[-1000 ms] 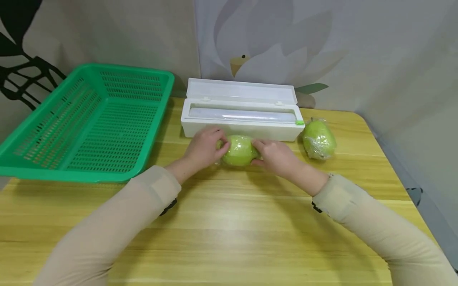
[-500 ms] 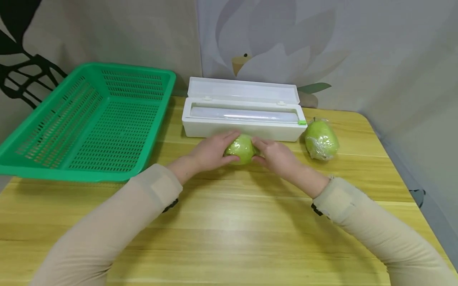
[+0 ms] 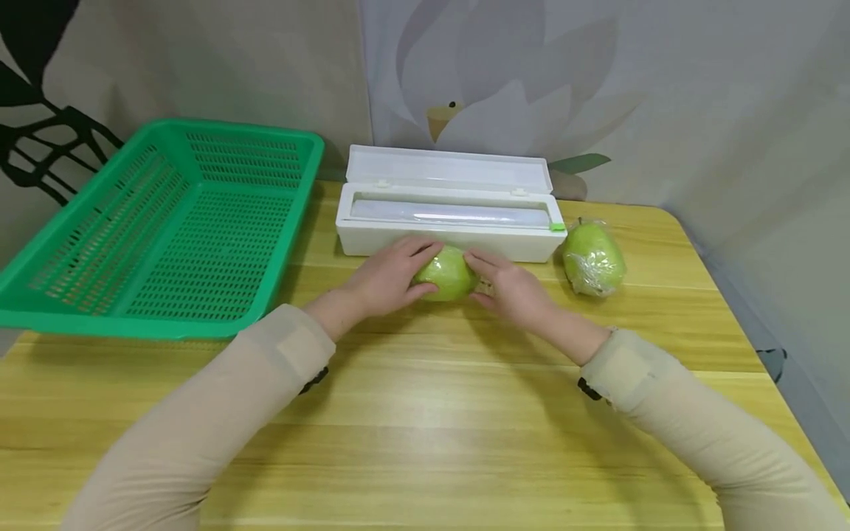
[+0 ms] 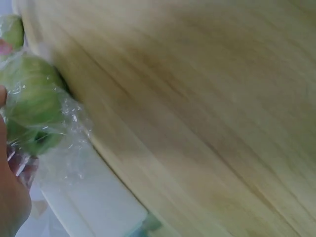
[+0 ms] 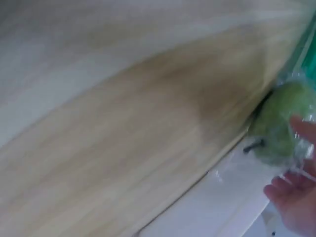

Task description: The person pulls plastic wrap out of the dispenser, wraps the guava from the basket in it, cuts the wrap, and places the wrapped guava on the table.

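A green pear [image 3: 446, 273] in clear cling film is held between both hands, just in front of the film box. My left hand [image 3: 387, 276] grips its left end, thumb toward me. At the other end my right hand [image 3: 514, 291] curves its thumb and fingers about the pear, with a small gap showing between them. Loose film [image 4: 74, 143] sticks out past the pear's end in the left wrist view. In the right wrist view a dark stem [image 5: 254, 145] shows, with one digit touching the wrapped fruit. The farther fingers are partly hidden.
A white box [image 3: 451, 240] with raised lid holds a roll of film [image 3: 451, 213] behind the hands. Another wrapped pear [image 3: 593, 259] stands right of it. A green basket [image 3: 166, 326] is at the left. The wooden table [image 3: 425, 442] meets a wall behind.
My left hand has moved from pinching near the pear's left end to gripping round it, covering more of it. The right hand's fingers have spread slightly.
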Demonstrator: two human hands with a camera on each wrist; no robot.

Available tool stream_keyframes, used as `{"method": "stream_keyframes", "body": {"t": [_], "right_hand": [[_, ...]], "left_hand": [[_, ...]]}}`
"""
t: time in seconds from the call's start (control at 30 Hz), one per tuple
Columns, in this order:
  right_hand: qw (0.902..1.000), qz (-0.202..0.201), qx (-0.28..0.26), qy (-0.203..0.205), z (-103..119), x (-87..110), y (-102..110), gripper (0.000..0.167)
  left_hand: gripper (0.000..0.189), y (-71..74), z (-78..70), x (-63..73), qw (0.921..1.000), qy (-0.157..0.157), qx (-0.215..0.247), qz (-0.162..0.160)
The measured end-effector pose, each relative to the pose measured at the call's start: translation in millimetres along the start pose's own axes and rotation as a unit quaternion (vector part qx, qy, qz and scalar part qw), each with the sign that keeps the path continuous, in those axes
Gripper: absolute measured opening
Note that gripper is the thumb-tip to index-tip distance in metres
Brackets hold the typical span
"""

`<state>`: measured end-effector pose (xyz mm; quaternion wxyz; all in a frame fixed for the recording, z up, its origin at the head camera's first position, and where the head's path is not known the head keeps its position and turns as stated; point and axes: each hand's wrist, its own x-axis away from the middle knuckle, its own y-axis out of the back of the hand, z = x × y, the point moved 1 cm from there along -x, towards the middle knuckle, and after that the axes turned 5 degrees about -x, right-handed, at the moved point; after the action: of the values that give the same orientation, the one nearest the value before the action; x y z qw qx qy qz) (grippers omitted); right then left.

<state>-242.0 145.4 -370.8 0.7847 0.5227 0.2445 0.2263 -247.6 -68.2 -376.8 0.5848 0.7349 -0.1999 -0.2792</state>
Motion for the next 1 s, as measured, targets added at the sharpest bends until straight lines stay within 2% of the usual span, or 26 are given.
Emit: {"method": "stream_keyframes", "body": {"t": [0.13, 0.27, 0.4, 0.47, 0.53, 0.67, 0.73, 0.77, 0.83, 1.0], "right_hand": [[0.9958, 0.024, -0.051, -0.071, -11.6, 5.7, 12.8, 0.077], [0.9831, 0.026, -0.079, -0.163, -20.3, 14.6, 24.1, 0.087], [0.9652, 0.086, -0.099, -0.226, -25.0, 16.9, 19.9, 0.089], [0.9533, 0.114, -0.127, -0.249, -26.2, 14.8, 13.7, 0.088], [0.9373, 0.128, -0.184, -0.267, -27.1, 11.5, 7.1, 0.084], [0.8993, 0.124, -0.315, -0.277, -25.8, 4.4, -2.2, 0.083], [0.8907, 0.111, -0.353, -0.265, -23.6, 2.3, -4.4, 0.084], [0.8914, 0.103, -0.36, -0.255, -22.4, 1.5, -5.1, 0.085], [0.9032, 0.089, -0.351, -0.23, -19.7, 0.8, -5.8, 0.085], [0.9549, 0.065, -0.243, -0.158, -11.4, 0.1, -7.1, 0.075]], "left_hand": [[0.065, 2.0, 3.7, 0.3, 0.9989, 0.023, 0.035, 0.02], [0.063, 3.8, 9.5, 4.1, 0.9957, 0.058, 0.067, 0.028], [0.063, 4.6, 13.4, 6.5, 0.9949, 0.067, 0.071, 0.025], [0.062, 4.5, 13.7, 6.7, 0.9953, 0.065, 0.067, 0.027], [0.062, 3.8, 13.2, 6.2, 0.9959, 0.06, 0.06, 0.03], [0.061, 3.4, 10.8, 4.5, 0.9968, 0.048, 0.057, 0.027], [0.061, 4.0, 9.8, 3.5, 0.9969, 0.045, 0.061, 0.023], [0.061, 4.4, 9.5, 3.0, 0.9967, 0.045, 0.063, 0.023], [0.061, 5.2, 9.4, 2.2, 0.9964, 0.045, 0.068, 0.02], [0.06, 6.0, 10.2, 1.5, 0.9968, 0.038, 0.069, 0.014]]}}
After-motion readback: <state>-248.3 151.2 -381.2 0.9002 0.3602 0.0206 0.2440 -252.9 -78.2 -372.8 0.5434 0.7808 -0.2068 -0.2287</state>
